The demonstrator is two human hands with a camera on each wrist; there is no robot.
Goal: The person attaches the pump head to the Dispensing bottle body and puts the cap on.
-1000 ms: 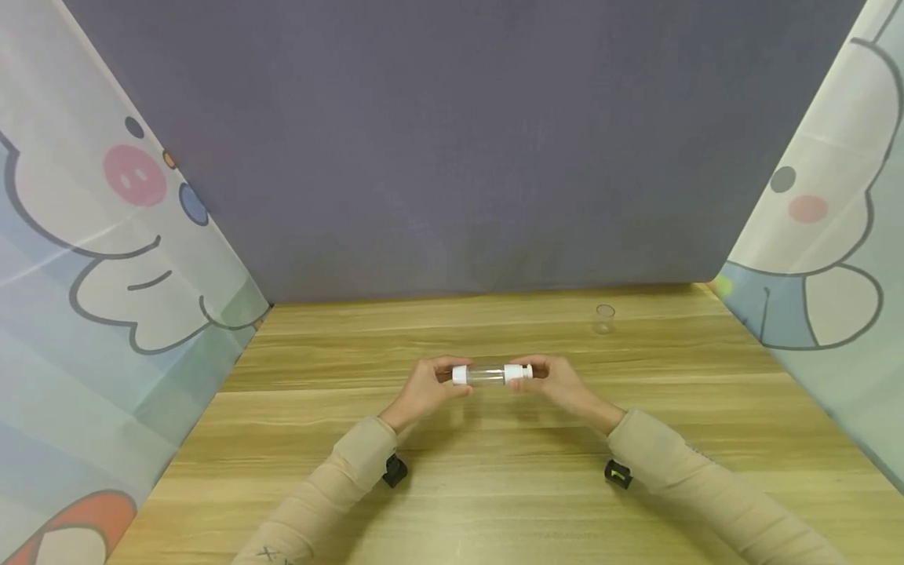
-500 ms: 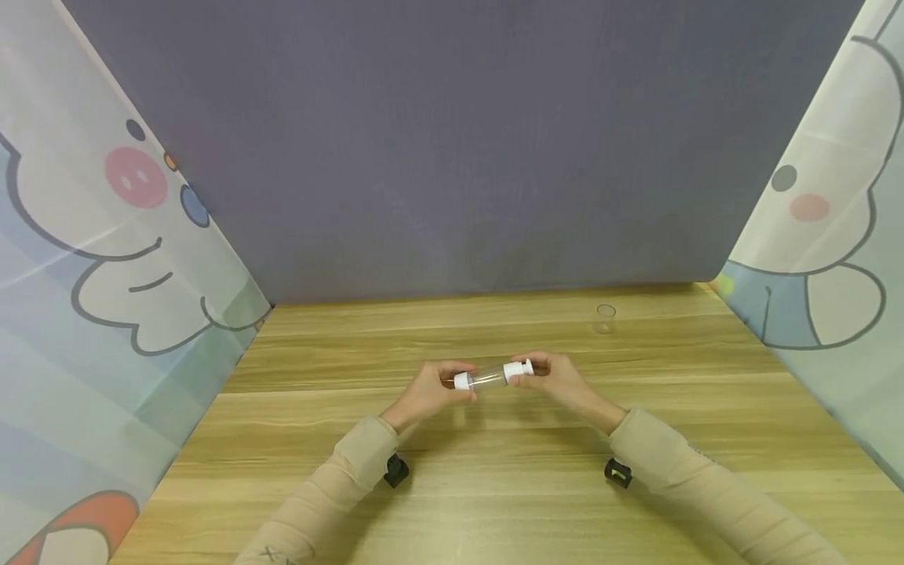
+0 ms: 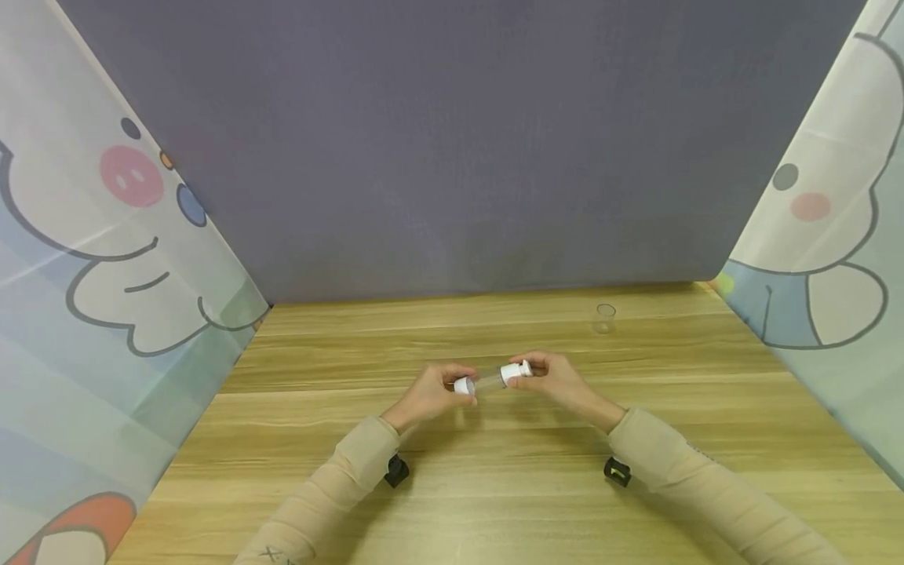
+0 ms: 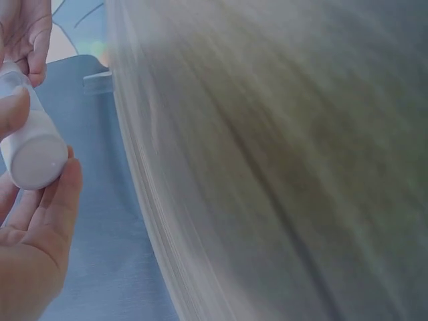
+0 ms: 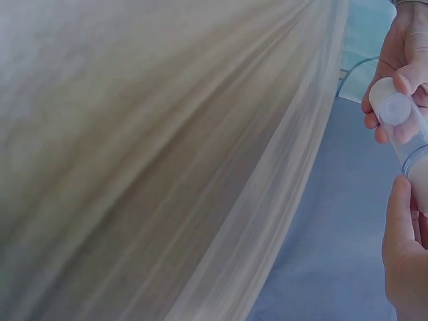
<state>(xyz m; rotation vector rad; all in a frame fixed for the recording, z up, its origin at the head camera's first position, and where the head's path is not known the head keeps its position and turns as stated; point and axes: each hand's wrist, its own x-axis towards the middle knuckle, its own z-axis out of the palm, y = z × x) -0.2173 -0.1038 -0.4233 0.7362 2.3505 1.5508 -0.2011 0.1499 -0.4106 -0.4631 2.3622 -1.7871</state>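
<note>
A small clear bottle [image 3: 489, 382] with white ends is held between both hands, tilted above the table with its left end lower. My left hand [image 3: 428, 395] pinches the white left end [image 3: 462, 386] between thumb and fingers. In the left wrist view that end shows a flat round bottom [image 4: 39, 162]. My right hand [image 3: 559, 383] grips the white collar [image 3: 510, 373] at the other end, which carries a stepped white top [image 3: 526, 367] partly covered by the fingers. Inside the clear wall, the right wrist view shows a pale round disc [image 5: 396, 109] near the left end.
Toward the back right of the wooden table [image 3: 452, 502] stands a small clear cup [image 3: 603, 318]. A dark grey panel [image 3: 452, 157] rises behind the table. Curtains printed with cartoon animals [image 3: 134, 259] flank both sides. Black wrist devices [image 3: 397, 471] sit below the sleeves.
From nearly level, the bottle has tilted, its left end dropping and turning toward the right. My left hand shifts slightly right; my right hand keeps its grip and barely moves.
</note>
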